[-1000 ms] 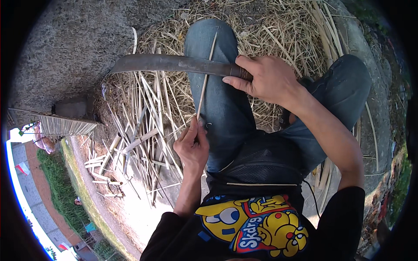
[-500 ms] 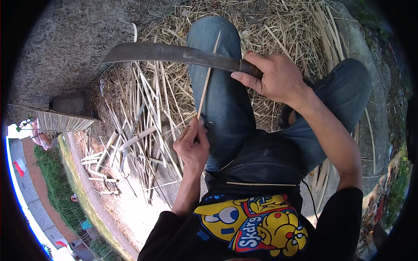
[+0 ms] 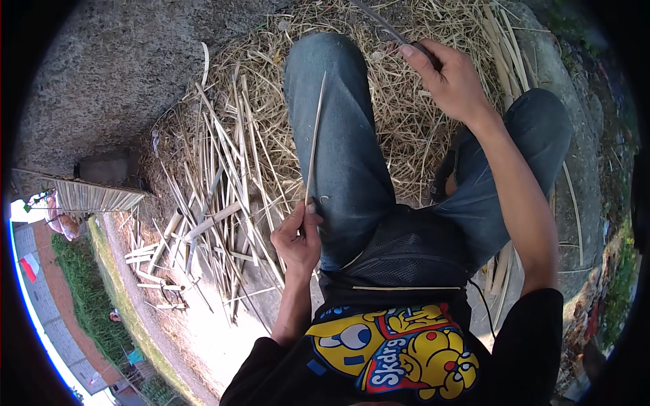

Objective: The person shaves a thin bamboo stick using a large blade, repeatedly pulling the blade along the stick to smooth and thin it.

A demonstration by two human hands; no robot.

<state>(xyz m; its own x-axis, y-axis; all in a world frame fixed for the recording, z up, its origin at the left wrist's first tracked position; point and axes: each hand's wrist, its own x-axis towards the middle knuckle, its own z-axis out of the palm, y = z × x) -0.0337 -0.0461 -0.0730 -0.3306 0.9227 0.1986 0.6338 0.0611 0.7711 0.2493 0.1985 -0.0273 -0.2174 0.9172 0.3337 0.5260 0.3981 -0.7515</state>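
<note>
Between thumb and fingers, my left hand point(image 3: 296, 233) pinches the lower end of a thin bamboo strip point(image 3: 315, 139). The strip points away from me over my jeans-covered left thigh point(image 3: 342, 122), its tip narrowing to a point. My right hand point(image 3: 455, 82) is closed round the dark handle of a machete point(image 3: 380, 21), out past my knees on the right. Its blade slants up to the left and leaves the picture at the top edge, so most of it is hidden. Blade and strip are apart.
Split bamboo pieces point(image 3: 220, 220) lie in a loose heap to my left. Fine shavings point(image 3: 406, 149) cover the ground between and beyond my legs. Longer bamboo strips point(image 3: 504, 47) rest at the far right by a stone edge. A rough grey wall point(image 3: 142, 74) stands far left.
My right hand has moved away from me, swinging the machete off the strip, so its blade now points up and out of view. The left hand still pinches the strip, slightly lower.
</note>
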